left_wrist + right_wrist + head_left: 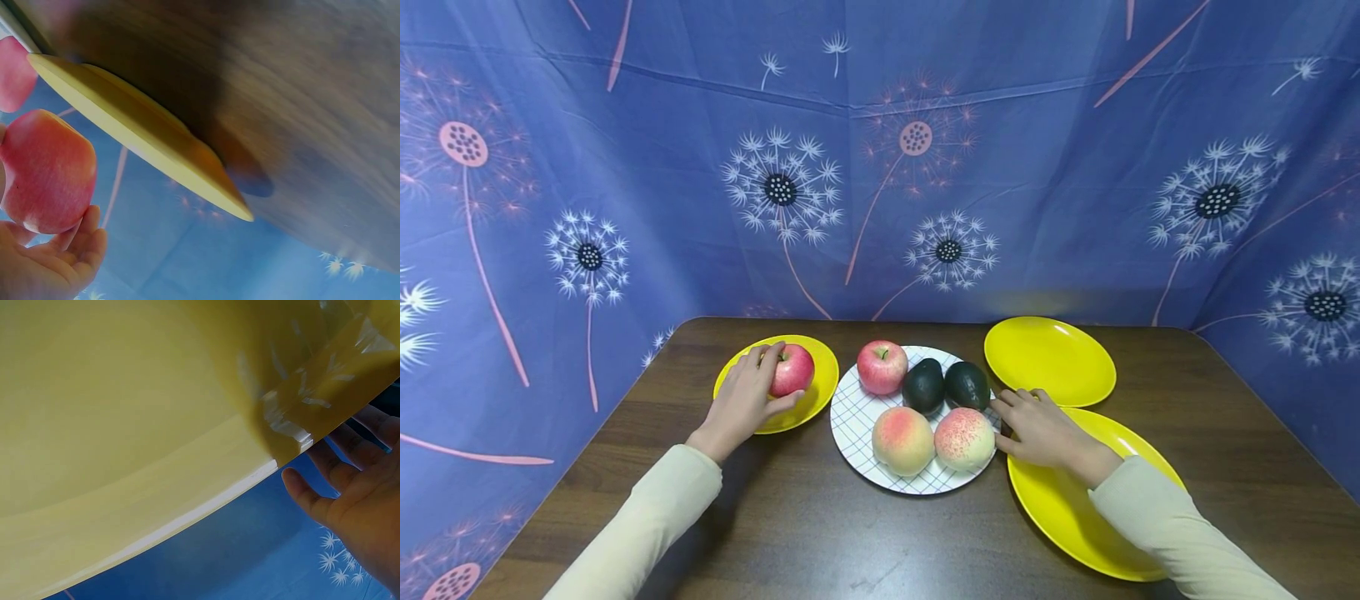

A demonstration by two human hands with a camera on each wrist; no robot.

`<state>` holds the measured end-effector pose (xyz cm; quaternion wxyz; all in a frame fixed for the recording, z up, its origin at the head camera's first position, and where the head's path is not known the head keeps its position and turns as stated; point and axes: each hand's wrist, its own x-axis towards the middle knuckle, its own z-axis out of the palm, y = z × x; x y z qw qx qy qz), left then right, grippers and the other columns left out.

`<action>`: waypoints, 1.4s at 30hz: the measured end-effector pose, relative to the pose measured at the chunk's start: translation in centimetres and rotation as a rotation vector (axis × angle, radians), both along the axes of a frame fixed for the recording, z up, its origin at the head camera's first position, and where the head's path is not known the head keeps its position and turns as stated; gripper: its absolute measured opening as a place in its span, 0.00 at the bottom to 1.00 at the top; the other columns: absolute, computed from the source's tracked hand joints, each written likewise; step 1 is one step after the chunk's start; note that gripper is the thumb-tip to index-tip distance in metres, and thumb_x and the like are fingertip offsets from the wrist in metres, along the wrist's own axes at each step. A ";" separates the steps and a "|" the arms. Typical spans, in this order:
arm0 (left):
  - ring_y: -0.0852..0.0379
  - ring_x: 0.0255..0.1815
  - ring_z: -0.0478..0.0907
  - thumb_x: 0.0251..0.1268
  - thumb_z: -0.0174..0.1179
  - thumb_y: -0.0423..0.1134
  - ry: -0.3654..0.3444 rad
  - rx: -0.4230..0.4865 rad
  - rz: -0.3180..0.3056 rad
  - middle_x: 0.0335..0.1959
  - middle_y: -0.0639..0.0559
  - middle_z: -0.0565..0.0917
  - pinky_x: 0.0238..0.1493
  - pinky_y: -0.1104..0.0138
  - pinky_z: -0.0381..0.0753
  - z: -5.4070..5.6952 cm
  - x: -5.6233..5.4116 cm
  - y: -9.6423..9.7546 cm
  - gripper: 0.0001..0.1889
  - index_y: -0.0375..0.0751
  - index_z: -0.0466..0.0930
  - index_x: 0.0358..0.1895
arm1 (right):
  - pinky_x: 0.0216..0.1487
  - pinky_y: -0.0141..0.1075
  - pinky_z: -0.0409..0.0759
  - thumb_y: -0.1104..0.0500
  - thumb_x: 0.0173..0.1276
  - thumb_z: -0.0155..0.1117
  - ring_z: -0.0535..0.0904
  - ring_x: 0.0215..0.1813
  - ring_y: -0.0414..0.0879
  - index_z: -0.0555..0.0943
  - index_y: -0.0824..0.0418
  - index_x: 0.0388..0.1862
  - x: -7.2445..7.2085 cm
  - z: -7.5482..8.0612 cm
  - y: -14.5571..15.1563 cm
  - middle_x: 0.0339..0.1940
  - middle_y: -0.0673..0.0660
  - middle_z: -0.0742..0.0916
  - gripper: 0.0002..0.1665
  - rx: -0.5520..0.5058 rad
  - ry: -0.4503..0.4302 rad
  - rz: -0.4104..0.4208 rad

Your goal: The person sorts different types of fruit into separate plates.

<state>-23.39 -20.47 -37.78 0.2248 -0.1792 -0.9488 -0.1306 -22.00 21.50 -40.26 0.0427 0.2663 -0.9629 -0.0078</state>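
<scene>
My left hand [741,404] grips a red apple [793,371] over the small yellow plate [824,367] at the left. In the left wrist view the fingers curl around this apple [50,175], and a gap shows between it and the plate [144,137]. My right hand [1045,433] hovers over the large yellow plate [1097,533] with loosely spread fingers. Its fingertips are right by an avocado [967,385] and a peach [965,439] at the right side of the white checked plate [850,442]. The right wrist view shows nothing within its fingers [312,494].
Another avocado [922,387], a second peach [904,442] and another red apple [882,367] share the white plate. Behind the large plate lies another yellow plate [1048,358]. A blue dandelion-print cloth [1037,167] hangs behind the brown wooden table [790,517].
</scene>
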 end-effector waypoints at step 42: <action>0.34 0.49 0.67 0.50 0.65 0.51 -0.158 0.002 0.158 0.53 0.31 0.68 0.55 0.43 0.65 -1.9 -0.3 -4.6 0.40 0.32 0.59 0.63 | 0.57 0.59 0.65 0.44 0.58 0.59 0.72 0.57 0.61 0.74 0.65 0.57 0.2 0.2 -0.2 0.57 0.65 0.78 0.34 -0.001 -0.022 -0.018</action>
